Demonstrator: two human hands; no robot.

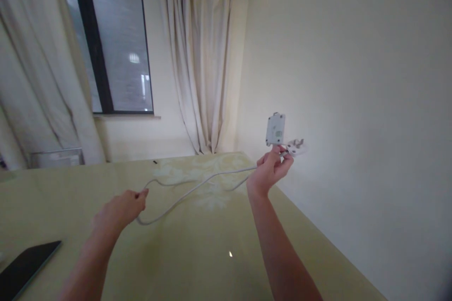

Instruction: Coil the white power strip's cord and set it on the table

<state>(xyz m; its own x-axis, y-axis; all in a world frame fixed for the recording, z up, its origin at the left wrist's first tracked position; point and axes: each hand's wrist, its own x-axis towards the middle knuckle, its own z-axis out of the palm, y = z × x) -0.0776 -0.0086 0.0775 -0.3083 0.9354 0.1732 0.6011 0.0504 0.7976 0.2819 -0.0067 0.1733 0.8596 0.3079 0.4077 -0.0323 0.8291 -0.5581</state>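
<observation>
My right hand (270, 171) is raised above the table's far right side, fingers closed on a small white charger block (276, 129) that stands upright above my fingertips, with a white plug piece (295, 147) sticking out to its right. A white cable (187, 193) runs from that hand down across the yellow-green table (197, 254) in a loose curve. My left hand (122, 209) hovers over the table with fingers pinched on the cable near its looped part.
A dark flat tablet or phone (24, 270) lies at the table's near left edge. A bare wall (353, 103) stands close on the right. Behind the table are cream curtains (203, 56) and a dark-framed window (116, 42).
</observation>
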